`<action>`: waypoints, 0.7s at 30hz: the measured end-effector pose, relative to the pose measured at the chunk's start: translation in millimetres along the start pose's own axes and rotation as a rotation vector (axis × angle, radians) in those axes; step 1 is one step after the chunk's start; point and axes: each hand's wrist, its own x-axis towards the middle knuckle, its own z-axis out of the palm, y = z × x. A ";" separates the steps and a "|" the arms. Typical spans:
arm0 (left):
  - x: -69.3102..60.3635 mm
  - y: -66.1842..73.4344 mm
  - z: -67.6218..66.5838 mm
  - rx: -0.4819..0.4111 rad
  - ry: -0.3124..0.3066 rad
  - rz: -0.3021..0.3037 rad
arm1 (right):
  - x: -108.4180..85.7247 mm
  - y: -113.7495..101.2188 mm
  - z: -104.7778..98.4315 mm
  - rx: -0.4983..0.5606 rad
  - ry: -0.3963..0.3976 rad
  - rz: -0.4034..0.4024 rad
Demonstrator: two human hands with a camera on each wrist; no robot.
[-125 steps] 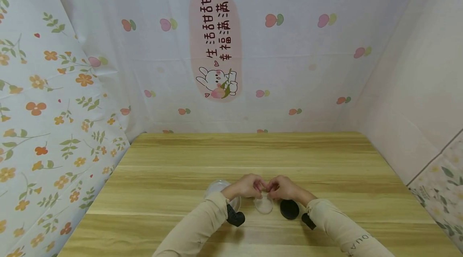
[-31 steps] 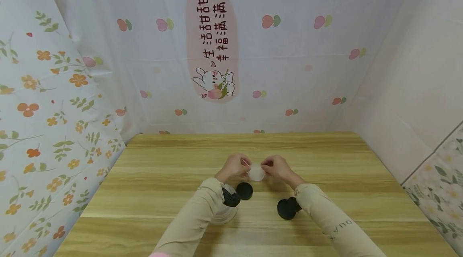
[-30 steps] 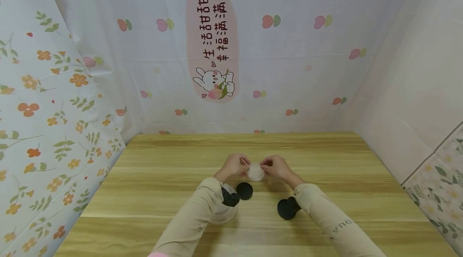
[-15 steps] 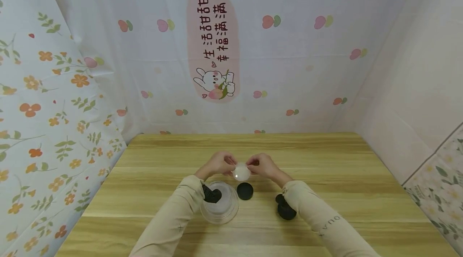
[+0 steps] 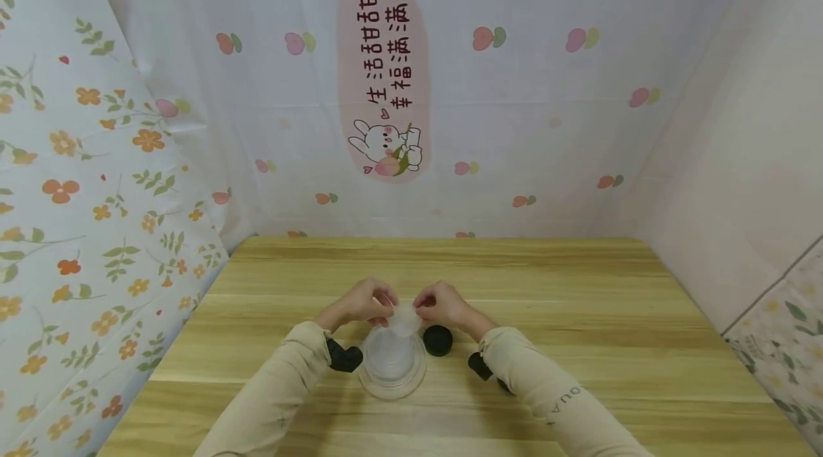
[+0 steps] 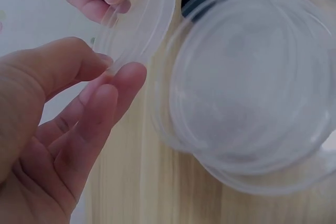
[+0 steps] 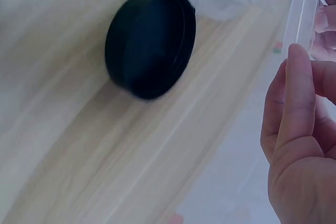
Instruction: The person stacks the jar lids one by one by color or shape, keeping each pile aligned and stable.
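Note:
A small clear plastic lid (image 5: 405,321) is pinched at its edges between both hands, one on each side. My left hand (image 5: 368,302) holds its left edge with thumb and fingertips. Opposite it, my right hand (image 5: 444,303) grips the other edge. In the left wrist view the lid (image 6: 140,24) is tilted, its rim turned toward the camera. Just below the hands stands a stack of larger clear round lids or containers (image 5: 391,384), partly behind the held lid. A black round lid (image 5: 438,340) lies hollow side up right of the stack, as the right wrist view shows.
Another black round piece (image 5: 505,386) is mostly hidden by the right sleeve. Black wrist cameras (image 5: 345,357) hang at both cuffs. The wooden table (image 5: 566,271) meets a printed cloth backdrop (image 5: 546,121) at its far edge.
Both hands have carried the clear lid left, from behind the black lid to over the clear stack. About four seconds ago, the hands were nearer, at a clear disc right of the stack.

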 end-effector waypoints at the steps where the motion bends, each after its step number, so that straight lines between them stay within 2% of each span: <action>1: -1.9 -1.5 -0.6 -0.002 -0.009 -0.006 | 0.3 0.0 2.3 0.015 -0.009 0.011; 7: -11.0 -6.9 -2.4 0.012 -0.033 -0.007 | 1.6 1.2 14.0 0.031 -0.028 0.039; 13: -16.8 -11.5 -4.8 0.015 -0.034 -0.007 | 2.6 3.0 21.3 0.100 -0.047 0.103; 21: -20.2 -15.0 -5.8 0.036 -0.034 -0.032 | 2.3 3.0 26.5 0.097 -0.065 0.105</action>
